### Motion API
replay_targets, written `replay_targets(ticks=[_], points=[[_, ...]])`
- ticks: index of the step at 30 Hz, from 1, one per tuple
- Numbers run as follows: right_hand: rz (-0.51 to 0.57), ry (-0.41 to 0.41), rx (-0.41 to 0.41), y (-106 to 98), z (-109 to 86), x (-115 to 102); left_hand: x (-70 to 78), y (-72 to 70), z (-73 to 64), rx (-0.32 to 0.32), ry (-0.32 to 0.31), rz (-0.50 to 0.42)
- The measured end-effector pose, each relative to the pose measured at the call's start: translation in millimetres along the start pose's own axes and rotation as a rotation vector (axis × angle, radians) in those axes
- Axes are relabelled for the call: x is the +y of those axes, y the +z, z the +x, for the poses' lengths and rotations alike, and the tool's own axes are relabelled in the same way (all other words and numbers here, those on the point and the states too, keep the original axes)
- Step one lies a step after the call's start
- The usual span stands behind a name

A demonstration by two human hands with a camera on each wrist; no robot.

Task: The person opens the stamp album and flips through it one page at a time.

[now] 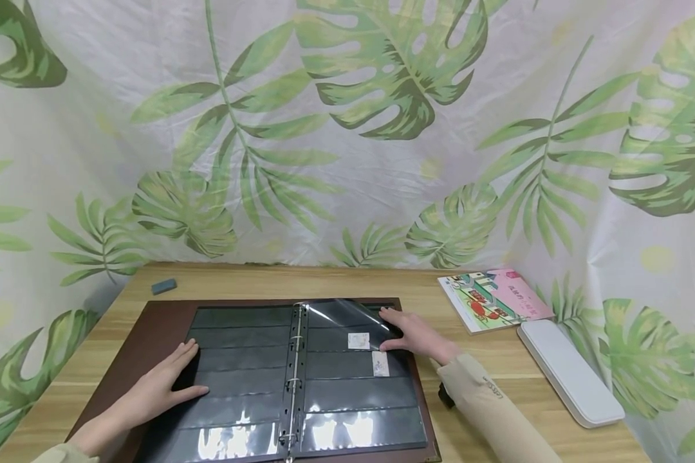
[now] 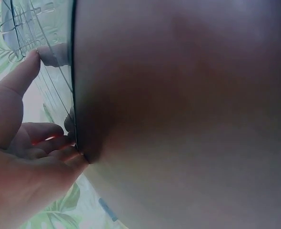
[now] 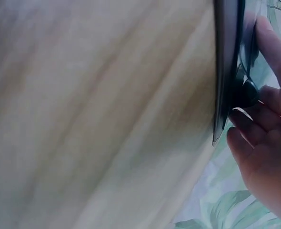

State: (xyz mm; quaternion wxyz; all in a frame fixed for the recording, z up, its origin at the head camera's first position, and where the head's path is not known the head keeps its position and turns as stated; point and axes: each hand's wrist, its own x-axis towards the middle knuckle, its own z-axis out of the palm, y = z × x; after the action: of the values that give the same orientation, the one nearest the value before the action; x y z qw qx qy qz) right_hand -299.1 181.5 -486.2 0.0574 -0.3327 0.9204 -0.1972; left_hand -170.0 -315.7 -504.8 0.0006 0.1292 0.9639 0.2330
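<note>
On the table (image 1: 266, 276), in the open album (image 1: 141, 341), pinches right page (image 1: 347, 392) by its curled upper corner with right hand (image 1: 414, 334); rests left hand (image 1: 159, 389), fingers extended, on left page (image 1: 237, 360).

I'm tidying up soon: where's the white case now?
In the head view, the white case lies along the right edge of the table, just nearer the person than the pink-covered book, right of the right sleeve.

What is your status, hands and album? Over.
Left hand rests on left page; right hand holds curled corner of right page. Album open. Glare on lower pockets.
</note>
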Motion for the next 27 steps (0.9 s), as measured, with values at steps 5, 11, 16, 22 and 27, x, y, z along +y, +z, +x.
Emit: replay_targets(ticks=[5,11,16,22,27], points=[[-0.034,-0.018,0.033,0.5,-1.0,-1.2,-1.0,1.1,0.4,-0.015,-0.006,0.001],[-0.040,-0.036,0.051,-0.4,-0.6,-3.9,1.1,-0.1,1.0,-0.014,-0.014,0.013],[-0.043,-0.050,0.059,-1.4,-0.3,-5.3,2.7,-1.2,1.1,-0.023,-0.023,0.011],[0.023,-0.052,0.057,-1.4,-1.8,-2.1,4.2,-1.6,1.5,-0.025,-0.027,0.011],[0.070,-0.057,0.075,-1.9,-2.4,-0.3,4.5,-0.9,1.3,-0.015,-0.021,0.021]])
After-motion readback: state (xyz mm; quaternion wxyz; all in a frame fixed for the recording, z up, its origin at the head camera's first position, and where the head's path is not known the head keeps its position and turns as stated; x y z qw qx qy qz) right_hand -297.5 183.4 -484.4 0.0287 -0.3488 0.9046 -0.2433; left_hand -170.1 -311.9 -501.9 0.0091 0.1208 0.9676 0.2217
